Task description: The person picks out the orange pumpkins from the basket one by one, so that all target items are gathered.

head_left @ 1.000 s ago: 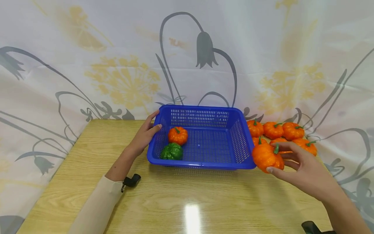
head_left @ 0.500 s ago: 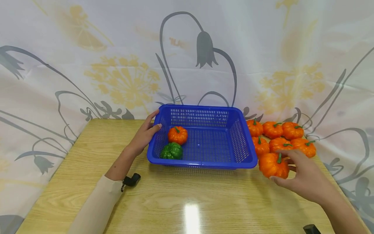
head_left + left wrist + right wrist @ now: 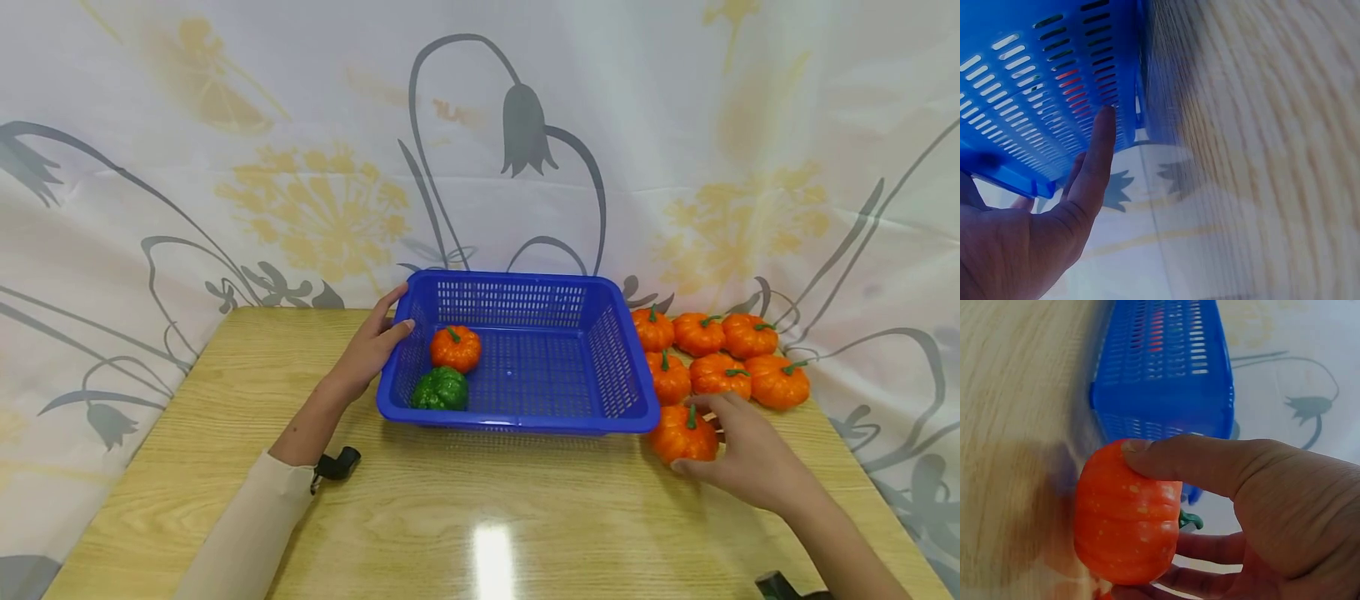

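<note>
A blue plastic basket (image 3: 517,422) stands on the wooden table, with one orange pumpkin (image 3: 455,348) and one green pumpkin-shaped vegetable (image 3: 441,389) at its left end. My left hand (image 3: 367,350) holds the basket's left side, thumb over the rim. In the left wrist view, a finger (image 3: 1099,156) lies along the slotted outer wall. By the basket's front right corner, my right hand (image 3: 742,457) grips another orange pumpkin (image 3: 678,437) between thumb and fingers, its green stem upward. The right wrist view shows this pumpkin (image 3: 1129,515) close to the tabletop; whether it touches is unclear.
Several orange pumpkins (image 3: 718,375) sit in two rows right of the basket, just behind my right hand. A patterned curtain (image 3: 480,150) hangs behind the table (image 3: 420,508). Black wrist devices show at the left wrist (image 3: 339,463) and the lower right.
My right hand with its pumpkin has moved down and toward the front, away from the rows, then slightly left to the basket's corner. The left hand and basket have stayed put.
</note>
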A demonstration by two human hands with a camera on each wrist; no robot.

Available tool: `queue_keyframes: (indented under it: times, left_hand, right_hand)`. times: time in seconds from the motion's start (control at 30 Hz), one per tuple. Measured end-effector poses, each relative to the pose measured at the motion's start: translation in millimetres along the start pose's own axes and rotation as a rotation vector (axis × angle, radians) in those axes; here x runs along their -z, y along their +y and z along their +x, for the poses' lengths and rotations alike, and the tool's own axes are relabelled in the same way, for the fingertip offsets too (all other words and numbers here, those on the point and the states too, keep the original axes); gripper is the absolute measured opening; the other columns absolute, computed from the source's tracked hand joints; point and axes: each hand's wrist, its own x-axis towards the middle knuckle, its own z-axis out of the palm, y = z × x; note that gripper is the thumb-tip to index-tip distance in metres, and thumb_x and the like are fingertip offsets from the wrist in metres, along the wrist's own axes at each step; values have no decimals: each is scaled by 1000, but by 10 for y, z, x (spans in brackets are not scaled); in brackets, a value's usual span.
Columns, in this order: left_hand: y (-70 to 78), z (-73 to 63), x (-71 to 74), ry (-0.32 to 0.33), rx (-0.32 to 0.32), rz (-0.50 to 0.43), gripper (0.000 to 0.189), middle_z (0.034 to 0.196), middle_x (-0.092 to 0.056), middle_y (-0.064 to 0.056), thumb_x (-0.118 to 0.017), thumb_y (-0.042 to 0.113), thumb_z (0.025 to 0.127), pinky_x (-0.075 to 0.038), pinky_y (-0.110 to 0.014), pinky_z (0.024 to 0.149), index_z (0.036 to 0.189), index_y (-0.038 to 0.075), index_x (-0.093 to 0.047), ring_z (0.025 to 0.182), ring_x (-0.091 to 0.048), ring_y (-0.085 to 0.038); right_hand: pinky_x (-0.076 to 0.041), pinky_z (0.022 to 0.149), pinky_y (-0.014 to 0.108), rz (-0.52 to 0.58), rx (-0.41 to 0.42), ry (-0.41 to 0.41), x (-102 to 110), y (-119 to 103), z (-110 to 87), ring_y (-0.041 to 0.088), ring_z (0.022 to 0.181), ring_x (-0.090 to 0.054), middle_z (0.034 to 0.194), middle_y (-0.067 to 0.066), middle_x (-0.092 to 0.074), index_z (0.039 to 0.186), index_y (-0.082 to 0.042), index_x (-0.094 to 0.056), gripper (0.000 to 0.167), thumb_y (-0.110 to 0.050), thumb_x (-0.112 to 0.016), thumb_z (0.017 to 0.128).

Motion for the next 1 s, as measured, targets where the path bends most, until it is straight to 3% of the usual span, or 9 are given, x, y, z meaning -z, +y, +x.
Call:
queue_keyframes:
  times: [0.2,0.43,0.63,0.87,1.0]
  left_hand:
    - [4,-5,-7,1,5,1,66,148,-51,-30,-50,27,114,-60,-45,95,172,32,-19,126,-62,-47]
    - [10,-2,-9,2,2,-1,66,146,-51,-31,-50,26,114,-61,-41,92,172,31,-19,125,-62,-47]
    - [4,1,-1,3,-2,-3,65,145,-52,-31,-50,27,114,-61,-42,92,172,31,-20,124,-63,-47]
    - [2,4,-8,4,-1,-9,65,147,-52,-30,-49,27,114,-60,-44,94,172,32,-20,126,-62,-47]
    - [9,5,-11,8,0,-3,65,147,-52,-30,-50,28,114,-60,-44,93,172,32,-20,125,-62,-47]
  right_hand:
    - [-55,85,59,-22,-21,-6,-54,10,24,39,99,-63,124,30,-62,131,13,-60,85,-32,-101,71]
    - [-51,93,67,-45,-28,0,-92,31,39,48,109,-60,127,32,-60,132,12,-59,84,-32,-99,73]
    - [-53,89,65,-62,-44,-5,-99,26,50,45,103,-62,126,32,-59,133,12,-58,86,-35,-99,74]
    - [-55,85,63,-64,-61,-37,-23,-37,49,46,104,-62,128,33,-59,138,11,-57,90,-42,-96,77]
    - [-54,88,65,-48,-39,-23,80,-100,23,50,111,-61,132,33,-59,139,11,-57,84,-35,-95,80]
